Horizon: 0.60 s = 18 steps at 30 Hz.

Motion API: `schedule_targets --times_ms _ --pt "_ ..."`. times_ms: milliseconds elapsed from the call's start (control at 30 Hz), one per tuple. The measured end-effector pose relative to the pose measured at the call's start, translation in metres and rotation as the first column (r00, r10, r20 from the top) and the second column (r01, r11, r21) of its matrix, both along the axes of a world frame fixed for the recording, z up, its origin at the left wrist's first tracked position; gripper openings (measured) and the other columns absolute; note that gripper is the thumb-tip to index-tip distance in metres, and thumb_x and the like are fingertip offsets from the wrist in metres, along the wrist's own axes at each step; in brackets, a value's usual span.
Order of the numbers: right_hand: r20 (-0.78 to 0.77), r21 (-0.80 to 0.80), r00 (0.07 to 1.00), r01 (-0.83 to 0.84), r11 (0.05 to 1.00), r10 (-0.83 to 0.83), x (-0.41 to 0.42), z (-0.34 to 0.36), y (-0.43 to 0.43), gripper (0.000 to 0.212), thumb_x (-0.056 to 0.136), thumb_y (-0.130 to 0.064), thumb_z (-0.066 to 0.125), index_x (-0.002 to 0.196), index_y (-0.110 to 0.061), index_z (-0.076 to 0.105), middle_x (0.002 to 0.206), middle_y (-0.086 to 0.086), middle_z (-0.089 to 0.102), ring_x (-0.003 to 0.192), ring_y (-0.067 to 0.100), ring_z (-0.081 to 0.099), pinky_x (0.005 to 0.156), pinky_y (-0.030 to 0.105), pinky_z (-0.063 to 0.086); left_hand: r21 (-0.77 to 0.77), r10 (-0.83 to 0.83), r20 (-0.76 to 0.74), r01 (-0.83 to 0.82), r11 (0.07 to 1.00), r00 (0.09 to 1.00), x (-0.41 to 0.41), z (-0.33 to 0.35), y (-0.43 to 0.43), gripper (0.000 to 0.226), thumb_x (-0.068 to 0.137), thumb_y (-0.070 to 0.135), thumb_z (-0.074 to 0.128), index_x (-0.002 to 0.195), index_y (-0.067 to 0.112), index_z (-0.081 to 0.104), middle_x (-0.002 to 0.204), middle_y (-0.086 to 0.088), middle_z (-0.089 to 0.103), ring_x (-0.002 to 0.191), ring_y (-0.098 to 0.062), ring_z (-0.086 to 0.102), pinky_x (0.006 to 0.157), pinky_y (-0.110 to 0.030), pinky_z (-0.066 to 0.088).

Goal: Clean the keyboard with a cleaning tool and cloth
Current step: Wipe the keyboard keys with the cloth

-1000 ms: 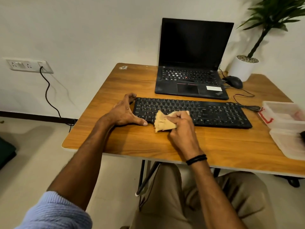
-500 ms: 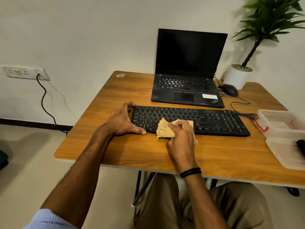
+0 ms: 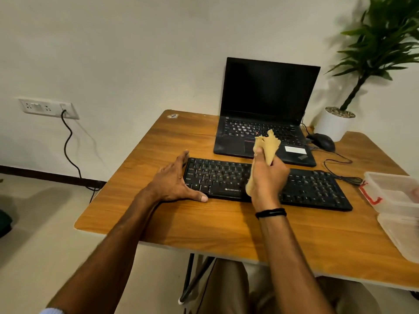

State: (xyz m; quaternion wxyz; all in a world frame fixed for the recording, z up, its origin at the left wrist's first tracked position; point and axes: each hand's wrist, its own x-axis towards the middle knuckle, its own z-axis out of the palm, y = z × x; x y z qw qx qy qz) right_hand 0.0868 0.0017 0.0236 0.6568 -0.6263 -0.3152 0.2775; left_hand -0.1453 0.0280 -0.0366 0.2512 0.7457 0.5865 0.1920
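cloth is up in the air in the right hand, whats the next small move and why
Probably lower the right hand so the cloth meets the keys, perhaps on the right half of the keyboard. The cloth is bunched in that hand above the keyboard and touches nothing. The left hand rests against the keyboard's left end, which should steady it under a wipe.

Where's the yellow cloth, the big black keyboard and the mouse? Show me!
cloth point(image 3: 268, 145): head view, on its bunched top end.
keyboard point(image 3: 317, 189): head view, on the keys of its right half.
mouse point(image 3: 324, 142): head view, on its rounded back.
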Motion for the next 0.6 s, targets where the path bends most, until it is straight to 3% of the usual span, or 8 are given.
schedule_targets --times_ms 33,100,167,233,300,433,467,600 --pt "0.204 0.006 0.979 0.010 1.000 -0.011 -0.001 -0.004 0.009 0.009 0.089 -0.031 0.071 0.082 -0.025 0.071 0.091 0.002 0.068 0.082 0.012 0.061 0.064 0.024 0.046 -0.001 -0.002 -0.006 0.002 1.000 1.000 0.000 0.000 0.000 0.161 0.038 0.094 0.077 0.163 0.031 -0.006 0.169 0.000 0.024 0.151 -0.024 0.031 0.124 -0.058 0.020" --pt "0.610 -0.062 0.791 -0.012 0.998 0.047 -0.007 -0.015 0.027 0.013 0.088 -0.023 0.071 0.100 -0.019 0.075 0.107 0.008 0.063 0.096 0.012 0.051 0.071 0.021 0.039 0.000 -0.002 -0.009 0.002 1.000 1.000 -0.001 0.000 0.000 0.161 0.039 0.094 0.075 0.163 0.031 -0.007 0.169 0.002 0.025 0.151 -0.023 0.031 0.125 -0.057 0.019" --pt "0.783 -0.189 0.590 -0.081 0.979 0.199 -0.021 -0.024 0.039 0.020 0.088 -0.009 0.067 0.105 -0.015 0.076 0.110 0.011 0.058 0.104 0.019 0.051 0.077 0.024 0.042 0.005 0.004 0.002 -0.004 1.000 1.000 -0.001 0.001 0.000 0.161 0.038 0.096 0.073 0.162 0.032 -0.007 0.168 0.005 0.027 0.152 -0.022 0.031 0.125 -0.057 0.019" --pt "0.820 -0.293 0.462 -0.170 0.941 0.339 -0.038 -0.032 0.044 0.023 0.084 -0.004 0.066 0.102 -0.014 0.076 0.107 0.010 0.058 0.105 0.025 0.056 0.081 0.028 0.051 0.013 0.013 0.019 -0.014 1.000 1.000 0.001 0.001 -0.001 0.162 0.036 0.096 0.072 0.162 0.032 -0.008 0.168 0.007 0.028 0.152 -0.020 0.031 0.124 -0.057 0.021" --pt "0.782 -0.351 0.410 -0.332 0.876 0.469 -0.054 -0.035 0.039 0.026 0.083 -0.005 0.069 0.108 -0.014 0.075 0.108 0.005 0.054 0.103 0.018 0.053 0.078 0.021 0.047 0.017 0.017 0.041 -0.018 1.000 0.999 0.001 0.002 -0.001 0.162 0.039 0.092 0.077 0.162 0.031 -0.008 0.167 0.007 0.029 0.151 -0.019 0.032 0.124 -0.055 0.021" --pt "0.716 -0.390 0.156 -0.719 0.575 0.681 -0.051 -0.034 0.023 0.014 0.086 -0.016 0.073 0.099 -0.021 0.077 0.101 -0.005 0.053 0.091 0.010 0.048 0.067 0.017 0.037 0.050 0.002 0.033 -0.004 0.999 0.999 -0.001 0.000 0.000 0.154 0.050 0.076 0.088 0.163 0.030 -0.006 0.167 0.005 0.029 0.151 -0.021 0.032 0.123 -0.050 0.019" --pt "0.718 -0.405 0.148 -0.706 0.581 0.680 -0.045 -0.034 0.030 0.020 0.088 -0.012 0.070 0.104 -0.023 0.076 0.101 -0.005 0.053 0.093 0.010 0.048 0.069 0.018 0.037 0.047 0.008 0.032 -0.010 0.999 0.999 0.000 0.000 0.000 0.156 0.046 0.082 0.084 0.163 0.030 -0.005 0.167 0.005 0.030 0.151 -0.020 0.032 0.123 -0.050 0.019" --pt "0.812 -0.359 0.324 -0.377 0.854 0.485 -0.045 -0.034 0.046 0.036 0.091 -0.002 0.061 0.122 -0.019 0.069 0.109 0.001 0.050 0.107 0.019 0.048 0.085 0.024 0.045 0.015 0.025 0.040 -0.026 1.000 0.999 0.004 0.003 -0.001 0.159 0.038 0.091 0.076 0.162 0.032 -0.004 0.167 0.007 0.030 0.151 -0.018 0.032 0.125 -0.050 0.017"
